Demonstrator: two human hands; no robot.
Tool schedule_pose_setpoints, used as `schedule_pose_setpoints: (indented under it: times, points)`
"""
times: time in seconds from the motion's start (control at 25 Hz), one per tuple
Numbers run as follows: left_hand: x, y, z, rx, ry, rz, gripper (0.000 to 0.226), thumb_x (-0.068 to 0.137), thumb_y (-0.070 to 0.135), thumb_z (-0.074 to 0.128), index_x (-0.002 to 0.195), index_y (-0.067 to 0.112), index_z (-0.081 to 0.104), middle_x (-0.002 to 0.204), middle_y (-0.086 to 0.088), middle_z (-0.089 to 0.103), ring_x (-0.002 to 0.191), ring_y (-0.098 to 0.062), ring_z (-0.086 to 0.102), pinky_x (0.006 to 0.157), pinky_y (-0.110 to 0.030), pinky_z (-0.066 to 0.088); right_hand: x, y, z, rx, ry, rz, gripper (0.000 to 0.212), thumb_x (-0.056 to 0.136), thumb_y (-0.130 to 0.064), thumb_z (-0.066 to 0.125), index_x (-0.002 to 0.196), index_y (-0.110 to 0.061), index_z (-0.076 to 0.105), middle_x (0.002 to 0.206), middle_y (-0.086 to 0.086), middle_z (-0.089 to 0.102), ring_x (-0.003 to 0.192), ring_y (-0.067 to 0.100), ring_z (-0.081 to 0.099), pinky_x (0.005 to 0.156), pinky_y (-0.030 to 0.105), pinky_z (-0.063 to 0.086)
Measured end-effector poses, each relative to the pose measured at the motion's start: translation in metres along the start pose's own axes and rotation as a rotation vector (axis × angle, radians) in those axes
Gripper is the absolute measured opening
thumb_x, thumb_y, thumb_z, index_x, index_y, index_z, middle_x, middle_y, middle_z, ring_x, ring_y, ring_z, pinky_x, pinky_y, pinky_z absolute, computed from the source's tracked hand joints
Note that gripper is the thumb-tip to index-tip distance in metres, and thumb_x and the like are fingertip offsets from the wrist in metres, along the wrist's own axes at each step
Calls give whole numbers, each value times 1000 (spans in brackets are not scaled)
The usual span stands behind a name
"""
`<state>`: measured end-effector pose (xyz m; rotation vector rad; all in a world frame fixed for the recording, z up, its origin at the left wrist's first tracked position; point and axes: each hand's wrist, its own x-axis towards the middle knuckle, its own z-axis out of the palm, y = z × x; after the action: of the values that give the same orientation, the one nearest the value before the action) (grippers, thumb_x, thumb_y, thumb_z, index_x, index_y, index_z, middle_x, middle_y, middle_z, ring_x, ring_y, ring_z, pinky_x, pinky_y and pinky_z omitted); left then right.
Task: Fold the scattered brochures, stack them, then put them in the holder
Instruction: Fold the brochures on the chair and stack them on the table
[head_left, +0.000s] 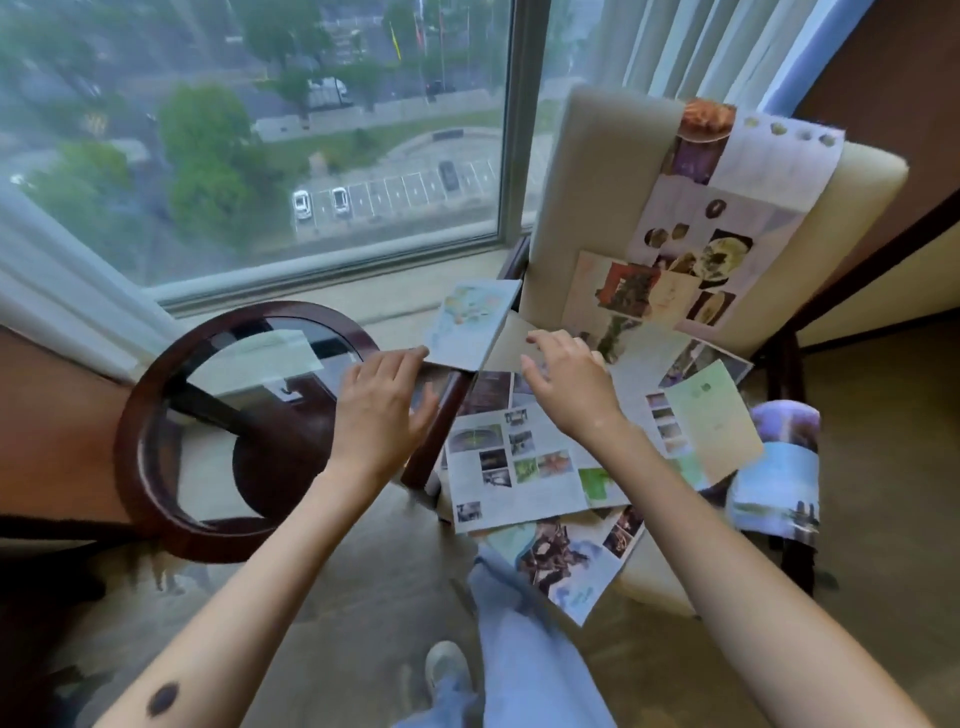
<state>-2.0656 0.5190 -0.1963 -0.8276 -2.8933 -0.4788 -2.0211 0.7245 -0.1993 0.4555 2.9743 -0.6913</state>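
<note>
Several unfolded brochures lie scattered over a cream chair seat (660, 582) and lean up its backrest. A map brochure (470, 325) is propped at the seat's left edge on the chair's dark arm. My left hand (384, 400) reaches towards its lower corner with fingers spread and relaxed; whether it touches the paper is unclear. My right hand (569, 384) hovers over the middle of the seat with fingers extended, just above a beige sheet (511, 343). A white brochure with small photos (514, 467) lies under my right wrist. A clear holder (270, 358) stands on the round table.
A round glass-topped table with a dark wood rim (150, 415) stands left of the chair. A long photo brochure (727, 208) hangs over the backrest and a rolled scenic one (779, 473) over the right arm. A window and curtains are behind. My leg and shoe are below.
</note>
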Motion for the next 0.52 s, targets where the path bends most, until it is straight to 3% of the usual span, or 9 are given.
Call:
schedule_pose_setpoints:
  times: [0.12,0.24,0.4,0.52]
  points:
    - [55,-15,39,29,-47,-24,41,87,30,47,119,8,59,109,-10,67,102,-29,61,85,-41,43,70,13,21,-27,-65,4,39,97,-32,35,131,-14,44,132,8,51,119,28,45,98,41,33]
    - [93,-30,84,6,-146,-52,37,84,22,58,118,7,59,109,-10,67,102,-30,60,84,-41,42,121,30,51,-24,-135,84,39,97,-32,34,129,-12,44,129,11,52,117,30,47,94,43,36]
    - [113,-46,131,-26,-262,-95,35,85,19,58,119,7,59,112,-10,66,104,-30,60,84,-41,42,157,40,105,118,-272,343,44,97,-36,32,130,-8,39,127,14,52,110,33,52,81,41,42]
    - [114,-62,154,-54,-305,-101,34,86,18,57,118,7,59,111,-10,66,104,-30,60,83,-41,43,179,33,142,252,-329,549,51,96,-44,35,129,-6,37,124,16,54,110,34,53,80,40,43]
